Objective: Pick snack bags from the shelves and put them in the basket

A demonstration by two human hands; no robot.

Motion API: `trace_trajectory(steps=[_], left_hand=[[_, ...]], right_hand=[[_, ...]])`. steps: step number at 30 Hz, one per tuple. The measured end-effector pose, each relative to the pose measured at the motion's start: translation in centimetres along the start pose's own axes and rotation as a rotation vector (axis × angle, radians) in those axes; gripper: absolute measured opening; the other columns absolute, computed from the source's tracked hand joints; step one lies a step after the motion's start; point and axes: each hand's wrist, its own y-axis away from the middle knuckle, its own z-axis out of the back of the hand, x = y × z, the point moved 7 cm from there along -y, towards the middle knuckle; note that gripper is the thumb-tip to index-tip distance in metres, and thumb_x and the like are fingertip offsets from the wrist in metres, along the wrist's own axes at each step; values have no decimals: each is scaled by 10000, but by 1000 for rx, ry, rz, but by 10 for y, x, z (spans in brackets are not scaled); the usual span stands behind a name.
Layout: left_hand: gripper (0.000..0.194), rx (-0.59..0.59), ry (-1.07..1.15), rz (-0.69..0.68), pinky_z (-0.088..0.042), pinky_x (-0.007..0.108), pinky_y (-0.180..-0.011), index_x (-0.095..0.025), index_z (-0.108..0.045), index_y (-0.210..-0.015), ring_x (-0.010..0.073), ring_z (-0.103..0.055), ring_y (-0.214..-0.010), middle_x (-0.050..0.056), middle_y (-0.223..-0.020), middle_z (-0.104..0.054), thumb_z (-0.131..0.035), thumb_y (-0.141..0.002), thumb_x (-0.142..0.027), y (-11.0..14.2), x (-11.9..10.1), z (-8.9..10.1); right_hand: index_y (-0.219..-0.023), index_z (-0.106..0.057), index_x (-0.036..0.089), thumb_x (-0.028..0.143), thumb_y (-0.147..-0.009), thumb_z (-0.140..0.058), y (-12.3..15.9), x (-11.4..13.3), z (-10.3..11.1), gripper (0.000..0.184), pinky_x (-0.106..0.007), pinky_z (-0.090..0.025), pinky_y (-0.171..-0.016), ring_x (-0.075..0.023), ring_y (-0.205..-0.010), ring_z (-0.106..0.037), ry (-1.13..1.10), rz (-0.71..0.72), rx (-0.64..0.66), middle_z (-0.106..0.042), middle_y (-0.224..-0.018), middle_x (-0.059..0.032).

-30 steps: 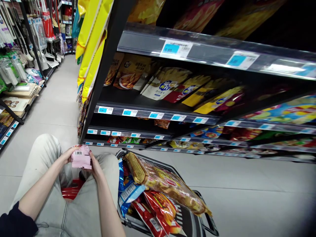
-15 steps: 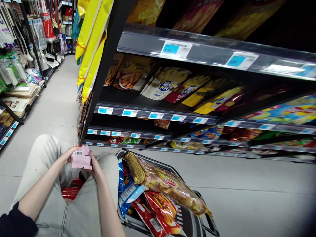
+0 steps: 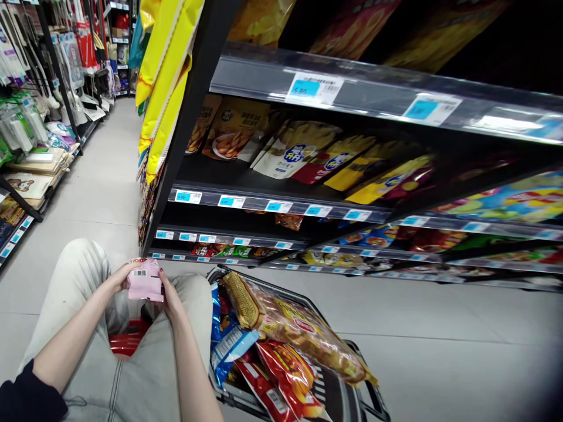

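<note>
Both my hands hold a small pink packet with a barcode on its back, above my knees in light trousers. My left hand grips its left edge with curled fingers. My right hand closes on its right edge. Just right of my knee stands a black shopping basket, heaped with snack bags: a long clear bag of golden biscuits, a red bag and a blue one.
A dark shelf unit with blue price tags and snack bags fills the right. Yellow bags hang on its end. Household goods line the left of the grey tiled aisle. Something red lies between my legs.
</note>
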Motion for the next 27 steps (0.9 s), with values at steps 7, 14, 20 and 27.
trace_trajectory(steps=[7, 14, 20, 27], left_hand=[[239, 0, -13, -5, -546, 320, -711, -136, -649, -895, 138, -644, -722, 17, -827, -685, -568, -917, -360, 0, 0, 1], [249, 9, -14, -5, -547, 321, -707, -135, -649, -907, 142, -645, -731, 20, -845, -686, -571, -914, -371, 0, 0, 0], [255, 6, -19, -11, -544, 325, -708, -134, -649, -915, 141, -644, -722, 19, -834, -685, -575, -911, -378, -3, 1, 2], [239, 2, -16, -13, -543, 314, -688, -131, -642, -927, 136, -638, -712, 17, -835, -676, -574, -913, -360, -1, 0, 2]], right_hand=[[-834, -687, 136, 647, -768, -577, 3, 3, -1, 527, -247, -440, -356, -160, -448, -581, -7, 29, 13, -660, -602, -49], [-825, -693, 154, 652, -758, -585, -1, 0, 1, 514, -251, -422, -358, -162, -443, -571, -11, 34, 7, -662, -594, -51], [-822, -700, 141, 624, -796, -550, -6, -3, 1, 506, -256, -431, -363, -160, -441, -570, -8, 32, 0, -674, -611, -59], [-861, -695, 117, 589, -821, -536, -5, -1, 1, 499, -257, -437, -350, -153, -422, -554, 2, 19, -12, -680, -623, -67]])
